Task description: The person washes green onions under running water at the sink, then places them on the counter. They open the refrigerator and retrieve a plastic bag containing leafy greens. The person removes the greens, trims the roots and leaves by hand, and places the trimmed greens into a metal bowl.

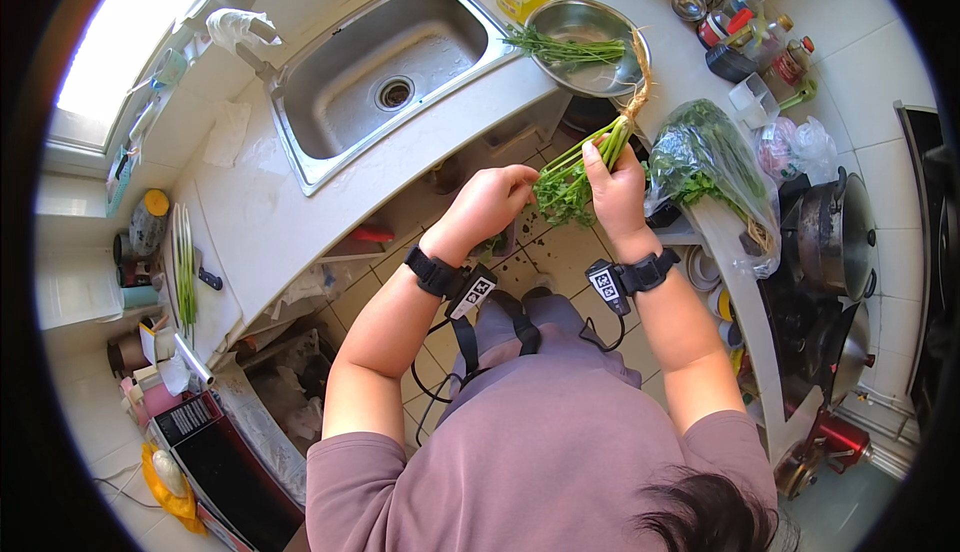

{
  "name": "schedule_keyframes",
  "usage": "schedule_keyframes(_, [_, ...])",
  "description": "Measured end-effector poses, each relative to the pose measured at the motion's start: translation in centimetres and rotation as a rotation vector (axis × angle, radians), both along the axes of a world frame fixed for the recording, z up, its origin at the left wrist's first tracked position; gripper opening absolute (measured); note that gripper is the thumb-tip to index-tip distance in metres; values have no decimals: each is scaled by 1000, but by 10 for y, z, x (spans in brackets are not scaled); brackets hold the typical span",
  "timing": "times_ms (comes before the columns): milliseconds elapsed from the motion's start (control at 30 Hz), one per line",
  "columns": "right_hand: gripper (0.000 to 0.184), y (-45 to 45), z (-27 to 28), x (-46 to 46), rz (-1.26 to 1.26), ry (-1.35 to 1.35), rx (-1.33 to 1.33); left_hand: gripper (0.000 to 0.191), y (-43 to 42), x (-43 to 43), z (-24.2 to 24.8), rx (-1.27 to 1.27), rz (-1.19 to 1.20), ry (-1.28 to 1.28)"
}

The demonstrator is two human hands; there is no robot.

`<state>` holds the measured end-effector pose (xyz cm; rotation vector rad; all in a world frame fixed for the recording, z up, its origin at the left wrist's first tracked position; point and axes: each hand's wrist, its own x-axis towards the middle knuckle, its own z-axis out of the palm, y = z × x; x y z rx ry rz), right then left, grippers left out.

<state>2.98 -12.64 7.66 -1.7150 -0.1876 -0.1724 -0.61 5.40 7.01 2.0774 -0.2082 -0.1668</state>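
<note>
A bunch of leafy coriander point(564, 190) with long pale roots is held over the floor, in front of the counter. My right hand point(621, 188) grips its stems near the root end, thumb on top. The roots point up and away, across the near rim of a steel bowl point(589, 83). At the left side of the bunch, the bent fingers of my left hand point(491, 203) pinch the leaf and stem ends. Trimmed green stems point(581, 49) with leaves lie in the bowl. More leafy greens point(705, 151) with roots fill a clear plastic bag on the right.
A steel sink point(390, 72) is set in the white counter point(360, 199). Scallions point(183, 267) lie beside a black-handled knife point(210, 278) at left. Bottles point(757, 34) and a large pot point(832, 237) stand right. Leaf scraps point(532, 237) dot the tiled floor.
</note>
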Motion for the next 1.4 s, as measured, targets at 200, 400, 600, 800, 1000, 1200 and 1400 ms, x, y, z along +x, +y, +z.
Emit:
schedule_keyframes(200, [13, 0, -1, 1, 42, 9, -28, 20, 5, -1, 0, -92, -144, 110])
schedule_keyframes(400, [14, -5, -2, 3, 77, 4, -44, 19, 9, -4, 5, -69, -243, 177])
schedule_keyframes(600, [15, -5, 4, -1, 50, -4, -18, 13, 4, -12, -12, -80, -109, 104])
schedule_keyframes(800, [16, -20, 22, 9, -22, -84, 149, 11, 11, -30, -41, -31, -44, 78])
schedule_keyframes(1000, [14, -20, 21, 14, 32, 79, 268, 9, 3, -27, -17, -62, -2, -317])
schedule_keyframes(1200, [14, -7, 12, 11, -44, 213, 497, 21, -37, -33, -6, 78, 40, -499])
schedule_keyframes(1400, [11, -5, 14, 8, -54, 343, 580, 17, -33, -19, -21, 123, 122, -626])
